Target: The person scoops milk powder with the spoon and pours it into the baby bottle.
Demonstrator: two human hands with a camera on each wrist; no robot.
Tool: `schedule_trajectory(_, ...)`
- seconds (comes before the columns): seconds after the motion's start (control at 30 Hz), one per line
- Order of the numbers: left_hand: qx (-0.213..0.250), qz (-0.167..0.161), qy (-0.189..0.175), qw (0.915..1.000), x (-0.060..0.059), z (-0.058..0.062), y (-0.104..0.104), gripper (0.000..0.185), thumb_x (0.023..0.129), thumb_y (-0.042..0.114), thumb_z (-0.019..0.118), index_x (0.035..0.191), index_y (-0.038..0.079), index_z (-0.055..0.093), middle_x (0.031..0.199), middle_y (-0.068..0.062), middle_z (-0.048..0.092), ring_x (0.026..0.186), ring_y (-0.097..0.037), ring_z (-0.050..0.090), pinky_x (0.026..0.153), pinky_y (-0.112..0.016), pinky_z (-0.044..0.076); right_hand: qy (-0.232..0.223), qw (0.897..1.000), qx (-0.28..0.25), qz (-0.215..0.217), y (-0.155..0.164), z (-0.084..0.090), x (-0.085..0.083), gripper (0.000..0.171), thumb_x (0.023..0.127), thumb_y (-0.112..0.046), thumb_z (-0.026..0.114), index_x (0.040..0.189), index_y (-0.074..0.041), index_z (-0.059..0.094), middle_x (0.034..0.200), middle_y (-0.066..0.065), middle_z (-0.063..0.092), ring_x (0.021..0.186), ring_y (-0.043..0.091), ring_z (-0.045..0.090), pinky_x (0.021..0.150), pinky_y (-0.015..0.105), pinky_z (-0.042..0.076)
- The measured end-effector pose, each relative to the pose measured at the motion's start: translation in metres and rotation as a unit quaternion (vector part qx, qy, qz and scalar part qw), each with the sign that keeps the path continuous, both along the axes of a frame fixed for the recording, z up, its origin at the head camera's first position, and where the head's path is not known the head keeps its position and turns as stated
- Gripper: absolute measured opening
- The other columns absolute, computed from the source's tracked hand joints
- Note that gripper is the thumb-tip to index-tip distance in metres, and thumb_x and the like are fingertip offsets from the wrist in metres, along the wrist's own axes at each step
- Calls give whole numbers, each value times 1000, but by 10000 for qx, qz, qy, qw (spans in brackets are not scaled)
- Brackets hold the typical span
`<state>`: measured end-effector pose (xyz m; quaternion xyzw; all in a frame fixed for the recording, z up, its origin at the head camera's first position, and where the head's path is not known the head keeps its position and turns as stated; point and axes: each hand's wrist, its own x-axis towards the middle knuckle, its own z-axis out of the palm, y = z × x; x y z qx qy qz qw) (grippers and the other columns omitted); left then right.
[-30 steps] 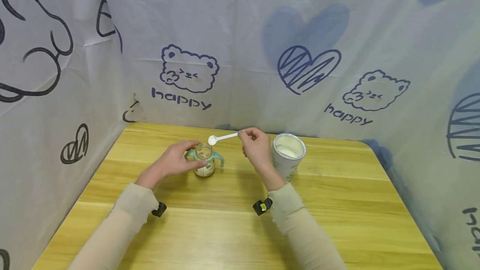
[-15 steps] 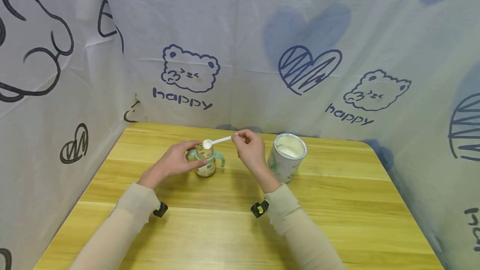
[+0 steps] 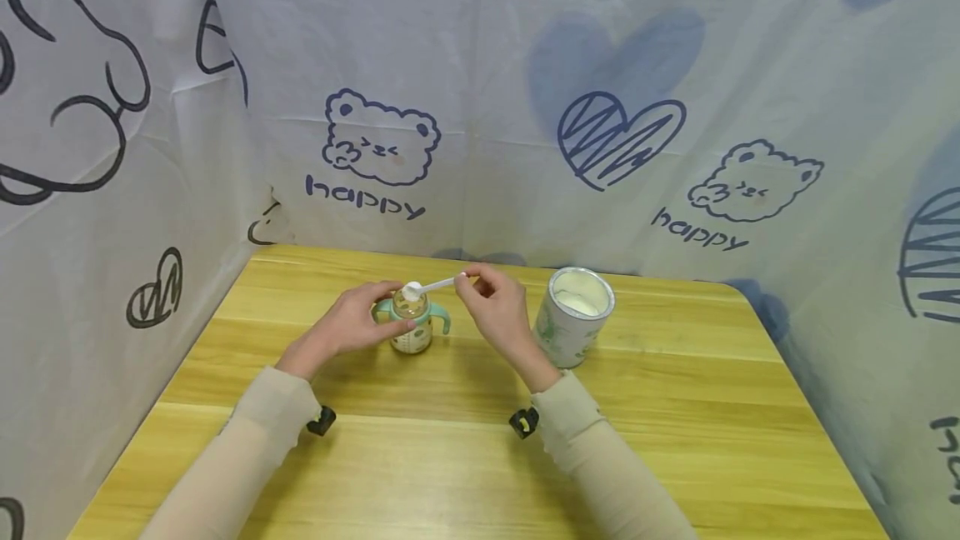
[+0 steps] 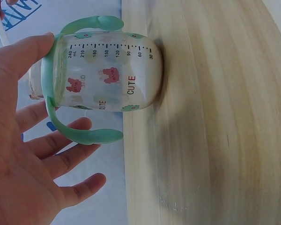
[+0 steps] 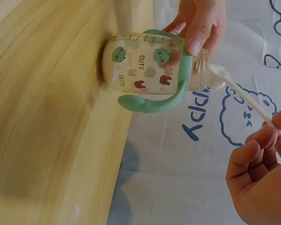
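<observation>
A clear baby bottle (image 4: 103, 70) with a green two-handled collar stands upright on the table, some whitish contents at its bottom and its mouth uncovered. My left hand (image 3: 347, 326) holds it by the collar, thumb on the near side and fingers around the back. Between thumb and fingertips my right hand (image 3: 497, 307) pinches the end of a white measuring scoop (image 5: 246, 101). White powder shows in the scoop's bowl, which is right at the bottle's mouth. To the right of that hand stands a tin of milk powder (image 3: 573, 327), its top off and pale powder inside.
The wooden table (image 3: 420, 473) reaches back to a hanging cloth (image 3: 495, 190) printed with bears and hearts. More cloth hangs along the left and right sides. Each wrist carries a small black camera (image 3: 321, 421).
My right hand has moved left and brought the scoop from beside the bottle to over its mouth, where the bowl now tips. The left hand stays on the bottle.
</observation>
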<state>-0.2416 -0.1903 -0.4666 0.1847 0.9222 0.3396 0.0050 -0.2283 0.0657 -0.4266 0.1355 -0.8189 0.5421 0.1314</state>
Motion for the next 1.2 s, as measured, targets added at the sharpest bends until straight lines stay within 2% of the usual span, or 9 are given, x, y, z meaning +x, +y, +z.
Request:
schedule_trajectory(0.23, -51, 19, -13, 10000, 0, 0, 0, 78, 91, 52, 79, 152, 11, 55, 141, -18, 66, 131, -40, 62, 111, -63, 49, 239, 9996, 46, 165, 1, -1, 1, 18, 98, -21, 69, 106, -13, 81, 66, 1, 61, 55, 13, 45, 53, 24, 37)
schedule_trajectory(0.47, -73, 49, -60, 9999, -1, 0, 0, 80, 91, 54, 78, 154, 11, 53, 142, -18, 65, 132, -41, 60, 112, -64, 48, 1034, 9918, 625, 410, 2, -4, -1, 13, 99, -14, 69, 103, -9, 80, 65, 2, 58, 55, 10, 44, 54, 22, 37)
schedule_trajectory(0.6, -65, 48, -56, 10000, -1, 0, 0, 80, 91, 55, 77, 153, 12, 53, 143, -18, 65, 133, -41, 60, 112, -65, 48, 1658, 9795, 1055, 437, 2, -6, -1, 11, 98, -12, 70, 102, -8, 79, 68, 2, 58, 58, 10, 46, 55, 22, 37)
schedule_trajectory(0.77, -29, 16, -32, 10000, -1, -1, 0, 79, 92, 55, 77, 153, 12, 53, 144, -18, 64, 133, -41, 61, 111, -65, 48, 2472, 9548, 1582, 473, 2, -10, -2, 10, 96, -12, 70, 100, -7, 79, 75, 3, 64, 65, 16, 58, 57, 23, 43)
schedule_trajectory(0.87, -17, 9, -27, 10000, 0, 0, 0, 79, 92, 54, 78, 153, 11, 53, 144, -18, 64, 133, -41, 60, 112, -64, 48, 2737, 9444, 1746, 520, 2, -13, -3, 9, 96, -12, 71, 99, -8, 79, 81, 4, 70, 72, 21, 66, 60, 26, 51)
schedule_trajectory(1.0, -6, 13, -32, 10000, 0, 0, 0, 79, 92, 53, 78, 154, 10, 52, 143, -18, 64, 133, -40, 61, 112, -64, 48, 2912, 9385, 1767, 560, 3, -14, -3, 8, 96, -10, 72, 99, -8, 78, 89, 6, 74, 80, 21, 70, 68, 31, 59)
schedule_trajectory(1.1, 8, 3, -29, 10000, 0, -1, 0, 80, 92, 53, 78, 154, 9, 52, 143, -18, 65, 132, -40, 61, 112, -65, 48, 3106, 9317, 1783, 600, 3, -15, -4, 7, 94, -8, 73, 99, -8, 79, 89, 5, 74, 82, 19, 69, 72, 31, 59)
schedule_trajectory(1.2, 30, -5, -14, 10000, 0, -2, -1, 79, 92, 53, 77, 153, 9, 52, 142, -18, 65, 132, -41, 61, 111, -64, 48, 3450, 9161, 1930, 663, 4, -16, -6, 7, 93, -8, 74, 98, -8, 79, 88, 5, 73, 79, 19, 66, 70, 31, 56)
